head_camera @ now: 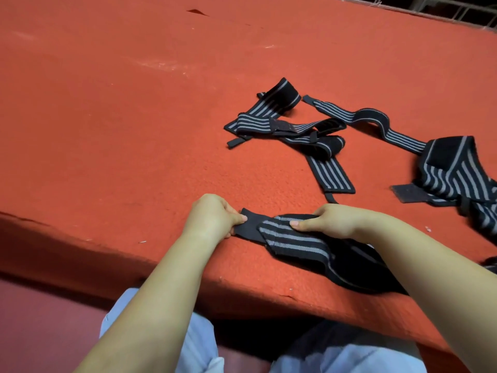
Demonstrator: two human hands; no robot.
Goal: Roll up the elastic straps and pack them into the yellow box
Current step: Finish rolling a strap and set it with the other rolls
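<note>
A black elastic strap with grey stripes (293,239) lies near the front edge of the red surface. My left hand (213,215) pinches its plain black end. My right hand (329,220) holds the striped part just to the right, thumb on top. The rest of this strap trails right under my right forearm. Farther back lie more unrolled straps: a tangled one (285,125) in the middle and another (454,170) at the right edge. No yellow box is in view.
The red carpeted surface (121,117) stretches far to the left and back. Its front edge (188,275) drops off just before my knees. A railing or net (403,6) runs along the far right corner.
</note>
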